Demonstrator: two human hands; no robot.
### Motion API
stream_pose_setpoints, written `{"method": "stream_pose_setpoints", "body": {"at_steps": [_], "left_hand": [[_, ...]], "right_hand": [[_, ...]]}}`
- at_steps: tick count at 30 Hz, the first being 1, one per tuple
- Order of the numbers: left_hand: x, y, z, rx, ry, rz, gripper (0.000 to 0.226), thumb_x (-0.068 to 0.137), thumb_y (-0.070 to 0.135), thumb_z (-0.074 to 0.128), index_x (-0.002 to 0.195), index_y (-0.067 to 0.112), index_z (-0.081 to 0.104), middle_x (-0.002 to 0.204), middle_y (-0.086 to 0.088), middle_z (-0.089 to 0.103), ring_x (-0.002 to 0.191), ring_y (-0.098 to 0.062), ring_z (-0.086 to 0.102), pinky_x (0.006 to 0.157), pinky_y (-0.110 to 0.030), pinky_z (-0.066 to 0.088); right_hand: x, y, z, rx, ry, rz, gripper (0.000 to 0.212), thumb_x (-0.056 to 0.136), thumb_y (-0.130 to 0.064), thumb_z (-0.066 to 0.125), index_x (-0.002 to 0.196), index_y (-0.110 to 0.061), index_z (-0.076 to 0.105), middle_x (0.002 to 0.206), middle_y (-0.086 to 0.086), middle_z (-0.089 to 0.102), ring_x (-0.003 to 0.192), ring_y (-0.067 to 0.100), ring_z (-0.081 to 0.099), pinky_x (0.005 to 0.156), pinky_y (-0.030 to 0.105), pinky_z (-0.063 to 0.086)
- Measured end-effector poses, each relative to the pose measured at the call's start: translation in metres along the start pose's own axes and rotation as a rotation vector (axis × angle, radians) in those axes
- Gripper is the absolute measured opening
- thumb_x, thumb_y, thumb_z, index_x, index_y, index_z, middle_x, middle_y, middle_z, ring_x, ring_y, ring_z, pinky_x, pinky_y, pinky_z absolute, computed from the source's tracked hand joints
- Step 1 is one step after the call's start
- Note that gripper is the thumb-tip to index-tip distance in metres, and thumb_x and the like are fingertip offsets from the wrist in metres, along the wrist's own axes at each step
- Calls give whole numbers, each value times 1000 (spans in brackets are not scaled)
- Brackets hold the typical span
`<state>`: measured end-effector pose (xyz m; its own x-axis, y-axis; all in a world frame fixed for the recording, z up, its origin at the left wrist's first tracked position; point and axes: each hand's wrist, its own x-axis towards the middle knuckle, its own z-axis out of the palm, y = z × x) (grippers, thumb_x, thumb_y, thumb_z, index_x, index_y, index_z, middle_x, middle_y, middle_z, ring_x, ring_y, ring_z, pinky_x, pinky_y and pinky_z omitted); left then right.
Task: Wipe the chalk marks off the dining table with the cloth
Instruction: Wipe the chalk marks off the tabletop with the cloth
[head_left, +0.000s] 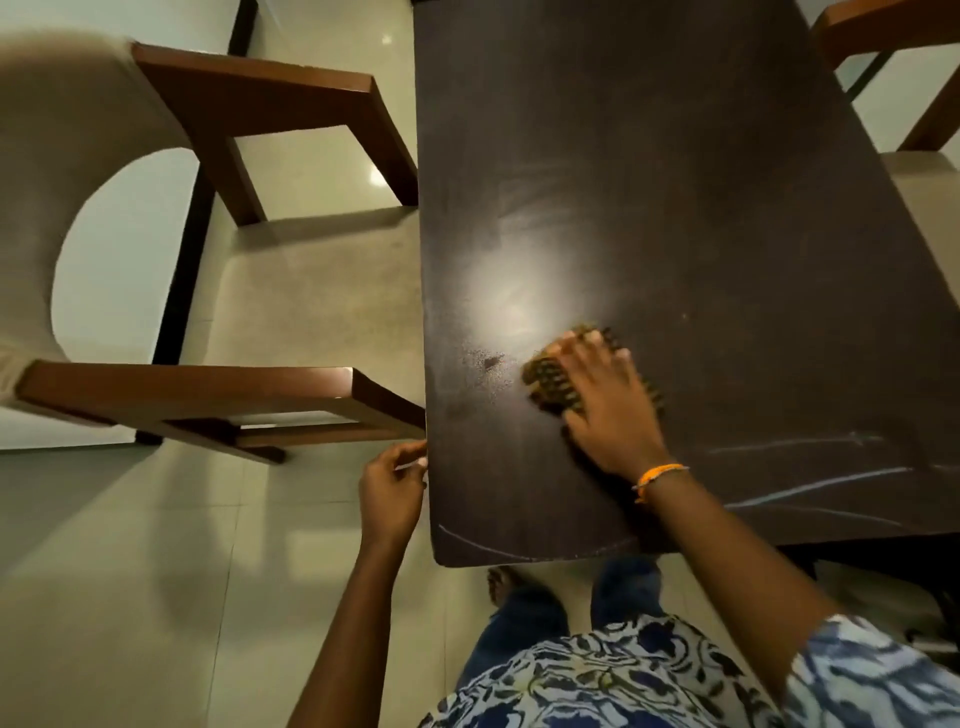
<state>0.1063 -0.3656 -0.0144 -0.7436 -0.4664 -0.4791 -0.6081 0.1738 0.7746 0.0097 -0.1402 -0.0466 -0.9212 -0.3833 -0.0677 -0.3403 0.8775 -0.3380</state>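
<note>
The dark dining table (649, 156) fills the upper right of the head view. My right hand (608, 405) presses flat on a brown-and-yellow patterned cloth (550, 382) near the table's front left. Pale chalk lines (815, 486) run across the front right of the tabletop, and a thin curved chalk line (478, 545) follows the front left corner. A hazy smear (519, 218) shows farther up the surface. My left hand (392, 491) holds the table's left edge with curled fingers.
A wooden armchair (270, 384) with a beige seat stands close against the table's left side. Part of another chair (914, 166) shows at the right edge. My legs (571, 603) stand on the tiled floor at the table's front end.
</note>
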Motion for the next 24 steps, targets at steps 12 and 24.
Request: {"method": "stream_pose_setpoints", "body": {"at_steps": [12,24], "left_hand": [[26,0,-13,-11,-147,-20,17,80,-3,64,79,14,67,82,3,68,82,-11,63,71,-24,50],[34,4,-6,18,-74,-41,13,85,3,59,98,4,64,103,-14,67,96,-25,63,89,-40,52]], "right_hand": [[60,-82,34,-25,145,328,75,86,-36,47,150,-16,13,160,8,10,147,32,-3,116,53,-5],[40,16,-6,-30,101,274,75,83,-23,54,149,-19,18,159,1,15,148,24,4,118,49,6]]}}
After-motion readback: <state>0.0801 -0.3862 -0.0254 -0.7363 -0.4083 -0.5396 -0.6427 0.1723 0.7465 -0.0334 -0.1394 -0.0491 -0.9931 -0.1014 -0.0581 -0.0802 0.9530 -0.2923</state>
